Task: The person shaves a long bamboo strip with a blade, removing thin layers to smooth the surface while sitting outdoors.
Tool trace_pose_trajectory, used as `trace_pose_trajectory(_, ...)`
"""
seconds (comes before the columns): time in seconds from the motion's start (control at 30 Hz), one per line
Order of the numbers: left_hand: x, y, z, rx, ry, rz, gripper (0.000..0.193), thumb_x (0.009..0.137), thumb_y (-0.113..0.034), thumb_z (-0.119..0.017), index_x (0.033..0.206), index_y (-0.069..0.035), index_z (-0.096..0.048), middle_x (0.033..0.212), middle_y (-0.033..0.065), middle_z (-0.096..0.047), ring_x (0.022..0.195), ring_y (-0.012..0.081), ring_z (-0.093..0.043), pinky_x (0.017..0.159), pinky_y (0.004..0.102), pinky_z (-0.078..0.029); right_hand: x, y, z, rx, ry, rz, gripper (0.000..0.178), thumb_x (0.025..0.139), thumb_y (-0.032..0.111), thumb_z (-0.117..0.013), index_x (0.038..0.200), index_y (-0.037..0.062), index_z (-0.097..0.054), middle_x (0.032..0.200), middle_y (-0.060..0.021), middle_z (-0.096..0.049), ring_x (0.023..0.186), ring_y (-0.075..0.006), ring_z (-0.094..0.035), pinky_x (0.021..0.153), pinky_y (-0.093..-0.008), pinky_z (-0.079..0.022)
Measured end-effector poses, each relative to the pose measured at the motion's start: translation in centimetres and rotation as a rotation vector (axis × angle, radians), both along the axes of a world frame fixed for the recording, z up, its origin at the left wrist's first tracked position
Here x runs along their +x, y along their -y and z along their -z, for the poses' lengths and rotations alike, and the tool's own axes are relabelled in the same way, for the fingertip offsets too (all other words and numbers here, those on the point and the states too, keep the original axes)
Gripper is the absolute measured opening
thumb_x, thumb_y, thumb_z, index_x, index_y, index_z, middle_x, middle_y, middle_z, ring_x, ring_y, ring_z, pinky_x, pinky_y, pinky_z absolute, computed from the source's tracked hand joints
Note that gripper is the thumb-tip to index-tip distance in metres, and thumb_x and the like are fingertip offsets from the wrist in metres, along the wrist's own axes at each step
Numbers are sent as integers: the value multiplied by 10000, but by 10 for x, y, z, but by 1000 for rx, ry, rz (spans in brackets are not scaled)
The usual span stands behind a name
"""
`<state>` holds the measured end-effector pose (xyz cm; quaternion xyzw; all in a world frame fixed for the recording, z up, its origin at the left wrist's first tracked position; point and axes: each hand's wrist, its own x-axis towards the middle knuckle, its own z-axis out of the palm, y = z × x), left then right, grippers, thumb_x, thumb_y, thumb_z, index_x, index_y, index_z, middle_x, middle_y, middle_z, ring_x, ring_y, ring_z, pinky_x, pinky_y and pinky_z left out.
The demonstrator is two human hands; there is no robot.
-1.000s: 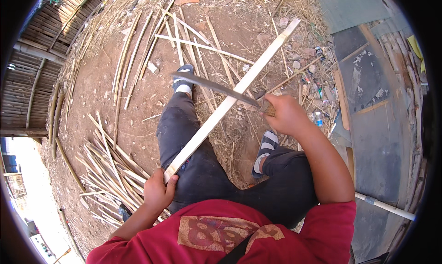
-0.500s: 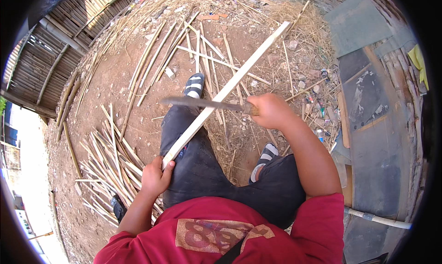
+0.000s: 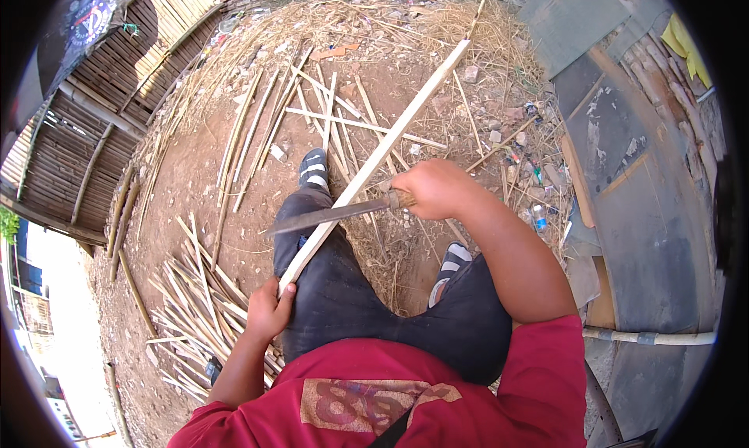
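Note:
My left hand (image 3: 270, 309) is closed round the near end of a long pale bamboo strip (image 3: 406, 121), beside my left thigh. The strip slants up and away to the right, over my left leg. In my right hand (image 3: 437, 189) is the wooden handle of a long-bladed knife (image 3: 328, 216). Its dark blade lies across the strip, roughly over my left knee, with the tip pointing left. Blade and strip look to be touching, though the exact contact is hard to make out.
A heap of split bamboo strips (image 3: 199, 311) lies on the dirt at my left. More loose strips (image 3: 261, 132) are scattered ahead. Dark sheets (image 3: 647, 237) line the right side, near a plastic bottle (image 3: 539, 218). A bamboo wall (image 3: 86, 147) stands at the far left.
The knife has come down along the strip toward my left hand, and its blade now tilts with the tip lower. My left hand keeps its hold on the strip. The view has shifted slightly.

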<state>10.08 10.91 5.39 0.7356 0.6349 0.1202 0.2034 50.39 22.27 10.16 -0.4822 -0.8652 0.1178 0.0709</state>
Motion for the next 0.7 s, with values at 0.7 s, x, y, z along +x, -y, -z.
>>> trace_pose_trajectory(0.7,-3,-2,9,90,-2,-49,514,1009,-455,-574,826,22,-519,728,312,-603,721,533,-599,656,575,-443,65,-46,26,-65,-466,657,239,872,214,-741,1026,35,-701,833,-120,-701,759,-288,-676,732,-430,-542)
